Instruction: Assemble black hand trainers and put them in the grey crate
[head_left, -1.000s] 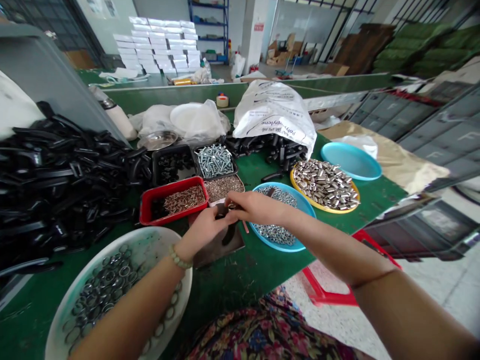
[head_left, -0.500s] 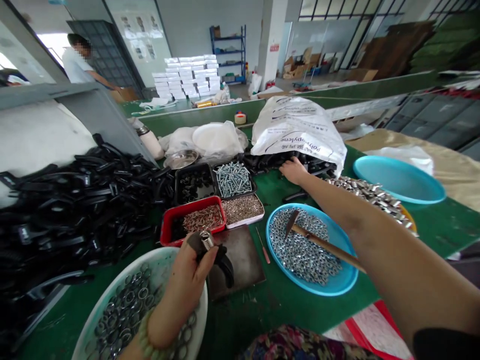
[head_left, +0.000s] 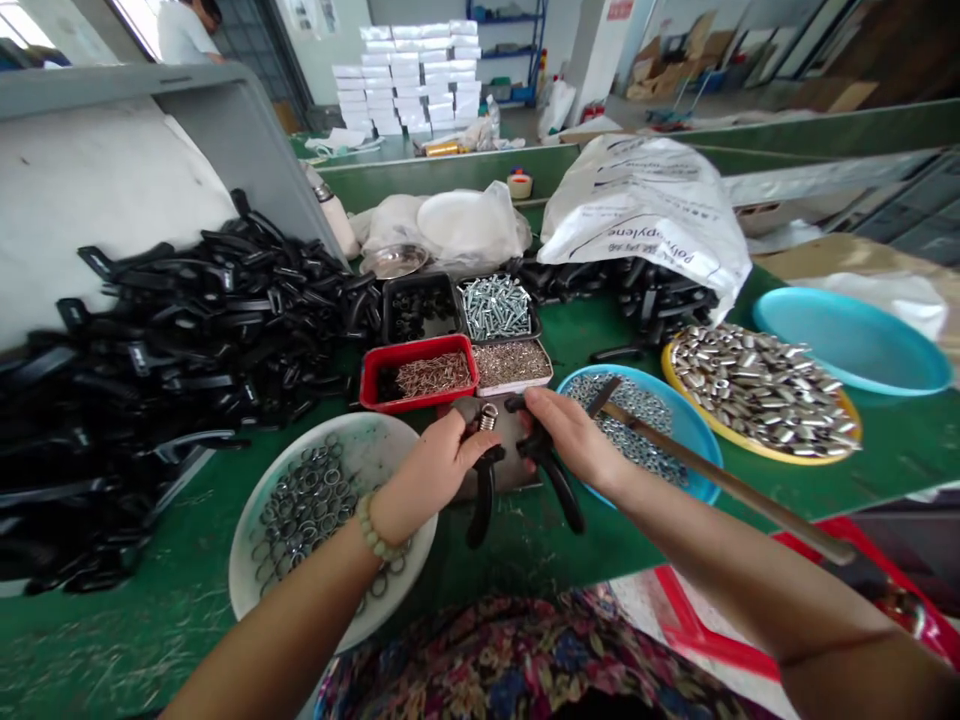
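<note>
My left hand (head_left: 431, 465) is closed around a black curved handle piece (head_left: 481, 512), with a metal coil spring (head_left: 487, 417) standing at its upper end. Close beside it, my right hand (head_left: 576, 437) grips another black curved handle piece (head_left: 561, 490), whose lower end hangs toward me. A small gap separates the two pieces. Both hands are over a dark metal plate (head_left: 513, 462), partly hidden by them. A hammer (head_left: 664, 440) rests across the blue basin of small metal nuts (head_left: 709, 435), near my right forearm.
A white basin of metal rings (head_left: 247, 530) stands at left, below a heap of black handles (head_left: 172, 340). Behind my hands are a red tray (head_left: 375, 385) and a tray of screws (head_left: 496, 305). Metal sleeves fill a yellow basin (head_left: 787, 452); a white sack (head_left: 645, 210) covers more black pieces.
My right hand has come back from the black pieces under the sack, bringing one beside my left hand. My left hand still holds its piece with the spring. The view has tilted down.
</note>
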